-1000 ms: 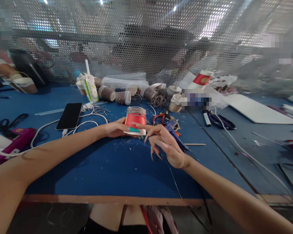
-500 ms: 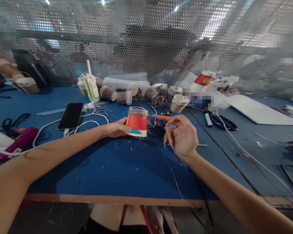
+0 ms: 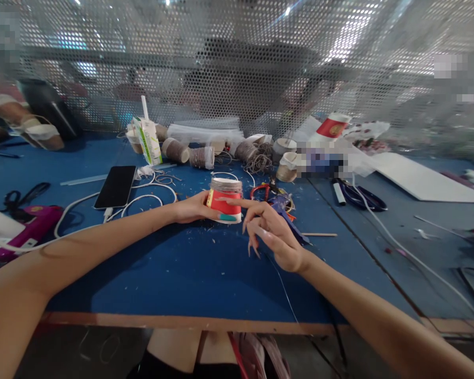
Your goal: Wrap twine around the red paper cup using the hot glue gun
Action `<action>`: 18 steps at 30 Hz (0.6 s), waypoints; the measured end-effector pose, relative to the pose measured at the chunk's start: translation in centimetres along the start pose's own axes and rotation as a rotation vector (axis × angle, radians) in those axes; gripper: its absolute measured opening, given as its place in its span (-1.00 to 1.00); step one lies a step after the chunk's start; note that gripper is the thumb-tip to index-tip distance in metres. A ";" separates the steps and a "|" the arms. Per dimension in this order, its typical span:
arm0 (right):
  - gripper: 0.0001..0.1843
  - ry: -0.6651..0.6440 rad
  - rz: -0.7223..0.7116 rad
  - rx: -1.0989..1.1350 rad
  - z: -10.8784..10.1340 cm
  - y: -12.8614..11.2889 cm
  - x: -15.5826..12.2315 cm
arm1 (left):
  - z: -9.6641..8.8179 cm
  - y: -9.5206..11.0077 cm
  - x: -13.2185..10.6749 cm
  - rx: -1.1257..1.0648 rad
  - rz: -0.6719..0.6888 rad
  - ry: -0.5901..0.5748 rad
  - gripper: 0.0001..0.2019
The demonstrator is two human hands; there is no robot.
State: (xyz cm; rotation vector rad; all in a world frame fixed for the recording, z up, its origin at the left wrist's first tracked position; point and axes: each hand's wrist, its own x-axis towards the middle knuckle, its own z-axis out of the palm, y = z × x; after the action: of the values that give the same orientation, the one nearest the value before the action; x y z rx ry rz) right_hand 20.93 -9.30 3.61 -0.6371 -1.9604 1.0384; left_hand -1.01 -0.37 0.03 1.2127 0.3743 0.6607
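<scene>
My left hand (image 3: 197,208) is wrapped round a red paper cup (image 3: 225,203) from its left side, with a teal thumbnail lying across its front. Grey-brown twine circles the cup's upper part, and a white band shows at the lower edge. On the cup's right, my right hand (image 3: 274,231) is open, palm partly turned up. Its index finger stretches across the red front, while the other fingers hang loosely bent with nothing visible in them. Behind that hand lie blue and red-handled tools (image 3: 280,202), partly covered.
Twine-wrapped cups (image 3: 201,157) and loose twine (image 3: 260,158) lie at the back, near a drink carton (image 3: 150,142). To the left are a phone (image 3: 116,187), white cable and a purple glue gun (image 3: 35,226). A white board (image 3: 426,176) lies right. Another person's hand (image 3: 23,123) is far left.
My right hand has moved left and slightly down, its index finger now over the cup's front. The cup has shifted slightly right and turned, uncovering yellow on its left side.
</scene>
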 end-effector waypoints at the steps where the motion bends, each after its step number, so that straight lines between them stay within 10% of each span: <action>1: -0.74 0.001 -0.011 0.006 0.0 0.1 0.0 | 0.0 0.0 0.0 0.019 0.001 0.003 -0.42; 11: -0.63 0.576 0.092 0.272 -1.2 0.9 1.2 | -0.7 0.2 -0.3 -0.001 -0.025 -0.068 -0.40; 18: -0.69 0.700 0.167 0.292 -2.0 2.0 1.2 | -0.9 0.3 -0.4 -0.035 0.006 -0.137 -0.39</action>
State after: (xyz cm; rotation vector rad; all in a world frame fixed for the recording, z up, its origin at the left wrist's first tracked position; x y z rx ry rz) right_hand 22.02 -6.50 3.09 -0.8650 -1.1431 0.9983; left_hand -1.93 0.12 -0.03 1.2182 0.2442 0.5834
